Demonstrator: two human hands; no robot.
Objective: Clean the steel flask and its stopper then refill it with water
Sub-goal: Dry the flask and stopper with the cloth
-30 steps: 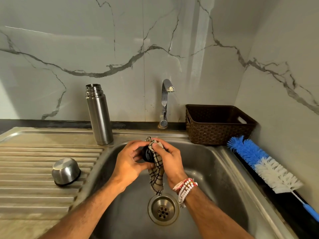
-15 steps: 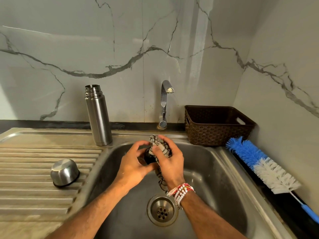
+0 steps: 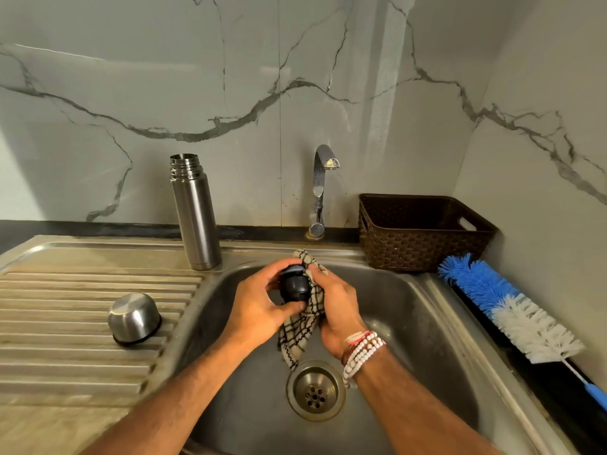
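Note:
Over the sink basin (image 3: 420, 326), my left hand (image 3: 254, 310) grips the dark round stopper (image 3: 294, 285). My right hand (image 3: 338, 307) presses a checked cloth (image 3: 300, 333) against the stopper's right side; the cloth's loose end hangs down toward the drain (image 3: 315, 390). The steel flask (image 3: 194, 213) stands upright and uncapped at the sink's back left corner. Its steel cup lid (image 3: 134, 318) lies upside down on the ribbed drainboard (image 3: 65, 356).
A chrome tap (image 3: 320, 188) rises behind the basin, with no water running. A brown woven basket (image 3: 423, 231) sits at the back right. A blue and white bottle brush (image 3: 512, 307) lies along the right counter edge by the wall.
Both hands have turned the stopper and shifted the cloth around it. More of the dark stopper shows now. Flask, lid and brush have not moved.

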